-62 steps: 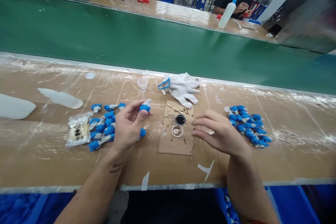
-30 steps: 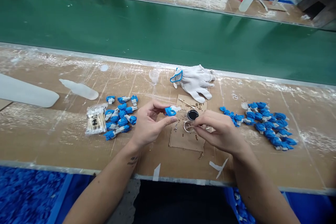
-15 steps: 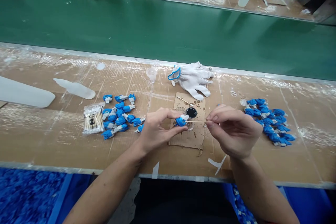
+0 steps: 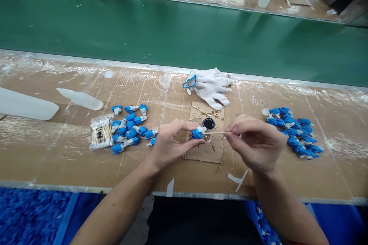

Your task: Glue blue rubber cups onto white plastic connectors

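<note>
Holding a blue piece [image 4: 197, 133] against a thin stick [image 4: 215, 133]

On the surface [image 4: 115, 172], towards its left end, lies a bag of swabs [image 4: 100, 132], with a loose cluster of blue pieces [image 4: 130, 127] just beside it. My left hand [image 4: 169, 141] has the blue piece pinched between thumb and fingers, above the left edge of the cardboard sheet [image 4: 201, 155]. I judge it light and fairly stiff, perhaps a little slick; the blue body's sides seem the best place to hold, leaving the grey end free. A cup of dark liquid [image 4: 209, 123] sits behind, nearer the sheet's far edge. The stick runs up to the piece's right side; its tip is too small to make out. My right hand [image 4: 255, 143] has the stick's right end clamped in its fingertips. It looks slender and easily snapped, so a soft pinch should do. Another cluster [image 4: 293, 132] lies further right.
</note>
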A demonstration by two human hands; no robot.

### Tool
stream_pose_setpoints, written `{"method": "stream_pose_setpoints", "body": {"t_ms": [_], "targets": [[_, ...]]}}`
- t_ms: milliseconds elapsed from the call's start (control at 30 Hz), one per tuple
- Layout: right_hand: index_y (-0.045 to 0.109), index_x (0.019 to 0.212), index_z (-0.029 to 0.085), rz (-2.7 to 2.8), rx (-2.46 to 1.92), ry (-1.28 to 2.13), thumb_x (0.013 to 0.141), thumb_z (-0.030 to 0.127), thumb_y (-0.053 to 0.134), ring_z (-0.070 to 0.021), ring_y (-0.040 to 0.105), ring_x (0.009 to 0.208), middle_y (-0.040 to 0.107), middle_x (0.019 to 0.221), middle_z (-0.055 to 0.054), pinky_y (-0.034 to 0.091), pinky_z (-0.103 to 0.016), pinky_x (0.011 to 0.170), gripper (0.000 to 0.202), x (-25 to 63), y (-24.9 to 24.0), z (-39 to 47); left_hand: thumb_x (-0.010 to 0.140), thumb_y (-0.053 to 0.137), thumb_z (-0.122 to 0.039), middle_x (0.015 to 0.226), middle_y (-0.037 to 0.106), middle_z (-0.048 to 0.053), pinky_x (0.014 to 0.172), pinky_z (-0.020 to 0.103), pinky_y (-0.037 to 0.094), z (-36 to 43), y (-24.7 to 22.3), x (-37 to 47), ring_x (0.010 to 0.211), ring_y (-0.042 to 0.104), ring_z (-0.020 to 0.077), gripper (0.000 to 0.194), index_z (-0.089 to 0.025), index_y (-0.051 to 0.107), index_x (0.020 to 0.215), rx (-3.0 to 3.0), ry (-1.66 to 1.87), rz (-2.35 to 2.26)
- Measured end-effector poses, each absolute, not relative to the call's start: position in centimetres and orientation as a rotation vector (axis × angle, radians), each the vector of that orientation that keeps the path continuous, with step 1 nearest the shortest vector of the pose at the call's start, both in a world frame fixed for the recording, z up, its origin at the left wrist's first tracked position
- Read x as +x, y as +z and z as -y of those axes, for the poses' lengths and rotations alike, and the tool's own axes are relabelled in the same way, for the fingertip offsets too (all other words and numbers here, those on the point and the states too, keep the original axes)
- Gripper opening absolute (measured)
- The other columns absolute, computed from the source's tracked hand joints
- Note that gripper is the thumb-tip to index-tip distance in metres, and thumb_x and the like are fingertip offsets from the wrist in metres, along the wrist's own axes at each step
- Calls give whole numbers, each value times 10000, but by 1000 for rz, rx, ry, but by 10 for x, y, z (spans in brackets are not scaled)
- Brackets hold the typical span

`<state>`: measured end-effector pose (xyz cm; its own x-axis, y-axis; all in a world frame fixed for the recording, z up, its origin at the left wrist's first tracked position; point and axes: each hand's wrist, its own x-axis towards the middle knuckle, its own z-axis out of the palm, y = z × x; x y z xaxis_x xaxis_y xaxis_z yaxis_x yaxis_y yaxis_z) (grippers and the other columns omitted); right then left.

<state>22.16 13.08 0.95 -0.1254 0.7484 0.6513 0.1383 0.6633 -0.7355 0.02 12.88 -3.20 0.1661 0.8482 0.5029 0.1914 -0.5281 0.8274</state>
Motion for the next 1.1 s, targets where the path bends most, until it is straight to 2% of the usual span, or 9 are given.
{"method": "stream_pose_setpoints", "body": {"t_ms": [167,400,467,533,633,700,767,967,1100], "targets": [[712,927,234,1832,-745,657,817,1,729,-152,667,700,714,775,11,529,-316,625,258,247,17,-139,751,917,-293,902,813,61,725,282,617,-132,-29,-6,770,750,171,320,-191,771,1017,1555,1359,-1003],[694,928,211,2447,-781,704,978,115,590,-163,671,852,731,906,-36,541,-306,728,150,234,3,-144,828,833,-490,898,781,59,710,240,603,-140,-31,-14,789,732,147,399,-212,790,1111,1102,1420,-786],[705,1017,218,2451,-764,765,983,182,626,-178,687,936,732,1012,-56,569,-319,783,94,239,5,-143,836,820,-507,941,783,69,695,222,598,-142,-30,-13,838,741,152,382,-210,796,1076,1015,1436,-717],[702,1116,246,2367,-812,747,952,267,701,-196,694,982,725,1088,-64,586,-339,809,165,255,10,-143,822,841,-479,950,790,69,673,198,595,-143,-27,-11,823,748,141,359,-204,794,1047,925,1429,-673],[706,1083,275,1996,-1247,383,940,347,704,-196,672,858,717,1039,-56,562,-354,711,161,294,20,-146,798,869,-444,859,794,33,665,186,606,-145,-22,-10,711,744,113,387,-243,757,1110,805,1408,-639],[722,1003,258,1791,-1515,159,938,346,676,-190,623,735,708,932,-53,510,-361,639,118,320,22,-151,813,857,-439,819,790,10,653,183,610,-145,-21,-11,663,732,102,361,-280,728,1111,762,1425,-640],[747,942,244,1847,-1642,159,911,339,679,-197,612,698,714,866,-53,493,-373,644,121,337,18,-156,831,843,-432,804,781,-2,636,172,606,-146,-21,-12,664,724,97,290,-278,719,1042,729,1462,-668],[774,1053,225,2213,-1755,296,939,337,595,-297,640,993,731,1042,-117,505,-461,884,240,329,-16,-176,768,898,-437,799,742,-8,666,148,604,-149,-23,-12,728,707,83,363,-213,731,999,631,1446,-817],[757,903,201,2259,-1761,335,862,207,646,-258,626,888,720,922,-89,489,-408,814,118,319,-31,-186,750,928,-301,796,744,-14,691,163,599,-146,-25,-13,692,699,80,413,-214,727,1101,786,1342,-833]]}}
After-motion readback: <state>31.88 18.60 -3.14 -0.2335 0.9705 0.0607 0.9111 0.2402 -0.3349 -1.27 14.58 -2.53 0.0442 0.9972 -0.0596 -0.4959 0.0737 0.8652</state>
